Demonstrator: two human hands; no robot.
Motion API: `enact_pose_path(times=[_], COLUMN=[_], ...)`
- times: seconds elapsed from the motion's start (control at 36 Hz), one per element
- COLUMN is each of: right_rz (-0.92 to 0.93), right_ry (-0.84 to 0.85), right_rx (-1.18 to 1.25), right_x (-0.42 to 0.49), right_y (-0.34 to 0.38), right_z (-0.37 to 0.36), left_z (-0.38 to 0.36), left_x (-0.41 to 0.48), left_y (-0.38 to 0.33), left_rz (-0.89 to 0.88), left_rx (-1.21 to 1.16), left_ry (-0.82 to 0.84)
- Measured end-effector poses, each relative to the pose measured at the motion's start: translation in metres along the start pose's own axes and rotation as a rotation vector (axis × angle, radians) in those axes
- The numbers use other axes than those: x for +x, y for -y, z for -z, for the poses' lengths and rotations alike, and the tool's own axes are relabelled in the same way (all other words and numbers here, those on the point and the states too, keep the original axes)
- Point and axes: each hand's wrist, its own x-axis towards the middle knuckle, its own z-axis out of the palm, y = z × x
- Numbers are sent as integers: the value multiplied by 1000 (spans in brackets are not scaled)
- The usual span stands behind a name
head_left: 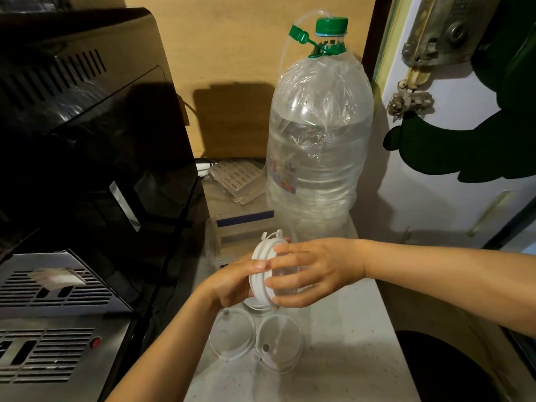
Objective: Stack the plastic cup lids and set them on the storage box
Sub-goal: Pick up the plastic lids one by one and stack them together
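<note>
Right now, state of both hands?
Left hand: closed on the stack of white lids, held on edge.
Right hand: fingers spread against the same stack, steadying it.

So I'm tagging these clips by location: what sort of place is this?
Probably a small drinks-prep counter, perhaps a café: clear plastic cup lids on the pale counter, a steel vented machine beside it, and a large clear water bottle with green cap.

I see both forearms reaching in, L hand [232, 281] and R hand [313, 271] meeting mid-frame, fingers curled w/ thumbs in, each grip closed on the lid stack [262, 274].
</note>
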Motion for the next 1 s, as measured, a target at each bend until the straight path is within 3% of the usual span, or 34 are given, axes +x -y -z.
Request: enact_pose_path(times=[0.42, 0.64, 0.83, 1.0], right_rz=[62, 81, -81, -347], right_ry=[-5, 207, 275, 416], right_rx=[125, -22, -16, 286], right_x=[4, 2, -4, -14], right_y=[13, 10, 17, 45], right_z=[-3, -6, -8, -12], left_z=[0, 3, 14, 22], left_x=[2, 4, -3, -15], left_y=[7, 13, 22, 33], left_rz=[189, 103, 33, -1], left_rx=[79, 10, -48, -55], left_ry=[31, -63, -229, -318])
